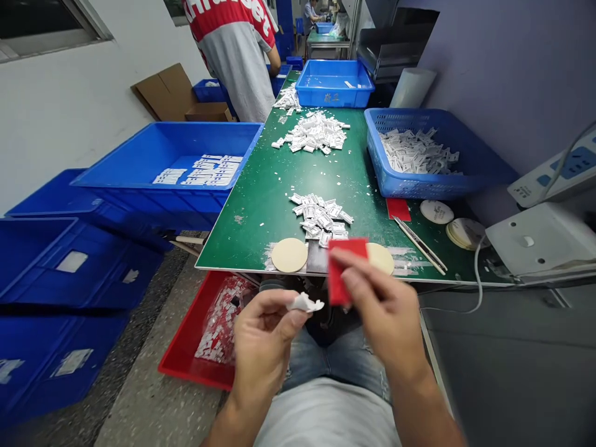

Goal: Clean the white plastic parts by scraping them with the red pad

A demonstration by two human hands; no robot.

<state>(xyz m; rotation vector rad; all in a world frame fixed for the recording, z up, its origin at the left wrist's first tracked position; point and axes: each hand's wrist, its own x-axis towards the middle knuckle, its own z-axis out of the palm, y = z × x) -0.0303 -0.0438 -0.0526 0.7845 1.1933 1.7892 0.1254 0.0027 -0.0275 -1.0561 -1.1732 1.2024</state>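
Note:
My left hand [265, 338] is closed, pinching a small white plastic piece [305, 303] between thumb and fingers, over my lap just below the table's front edge. My right hand [382, 310] is closed on a small red card [342, 264], held upright right beside the white piece. Just beyond my hands a small heap of white pieces [321, 218] lies on the green table [261, 205], with two round tan discs [289, 255] near the front edge.
A larger heap of white pieces [314, 131] lies farther back. A blue basket [465, 162] of pieces stands at right, a blue bin [334, 84] at the far end. Blue crates [167, 155] and a red tray [195, 347] sit left. A person in a red-and-grey shirt [237, 49] stands beyond.

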